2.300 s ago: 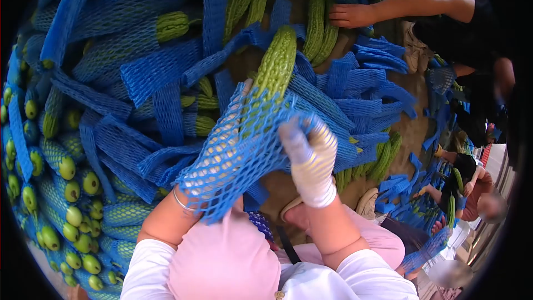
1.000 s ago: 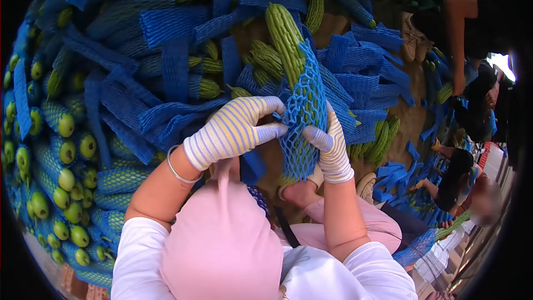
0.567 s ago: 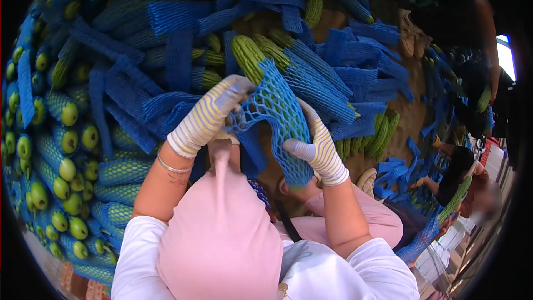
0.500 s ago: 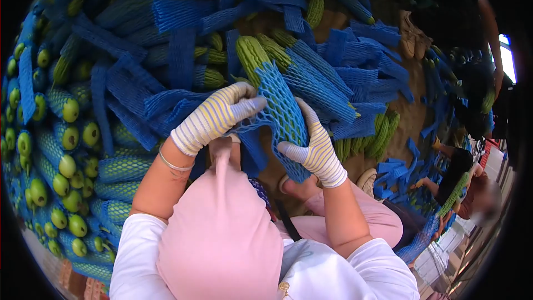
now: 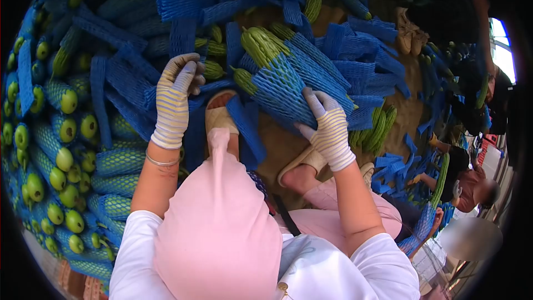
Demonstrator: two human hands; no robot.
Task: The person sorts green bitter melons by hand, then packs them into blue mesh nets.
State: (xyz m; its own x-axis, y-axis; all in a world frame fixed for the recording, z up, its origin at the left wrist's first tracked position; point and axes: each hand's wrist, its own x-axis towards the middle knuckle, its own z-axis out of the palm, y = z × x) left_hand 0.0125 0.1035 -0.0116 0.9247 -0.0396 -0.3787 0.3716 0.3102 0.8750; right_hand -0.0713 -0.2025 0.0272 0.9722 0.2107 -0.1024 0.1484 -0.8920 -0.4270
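A ribbed green bitter gourd (image 5: pixel 261 49) in a blue foam net sleeve (image 5: pixel 286 86) lies slanting among others, its top end bare. Thumb and fingers of my right hand (image 5: pixel 330 130), in a striped glove, are around its lower end. Just left of it is another sleeved gourd (image 5: pixel 244 80) with its tip showing. My left hand (image 5: pixel 175 103), gloved the same way, is held up near loose blue net sleeves (image 5: pixel 130 86). Its fingers are loosely curled and apart from the thumb, and I see nothing held in them.
Sleeved gourds are stacked with their ends outward (image 5: pixel 69 161) on the left. More flat sleeves (image 5: pixel 363 69) and bare gourds (image 5: pixel 380 128) lie to the right. My sandalled foot (image 5: pixel 222 114) is between the hands. At far right another person (image 5: pixel 472 189) sits among gourds.
My left hand has left the net and moved left. The sleeved gourd has gone down onto the others, and my right hand has shifted slightly right and stays at its lower end.
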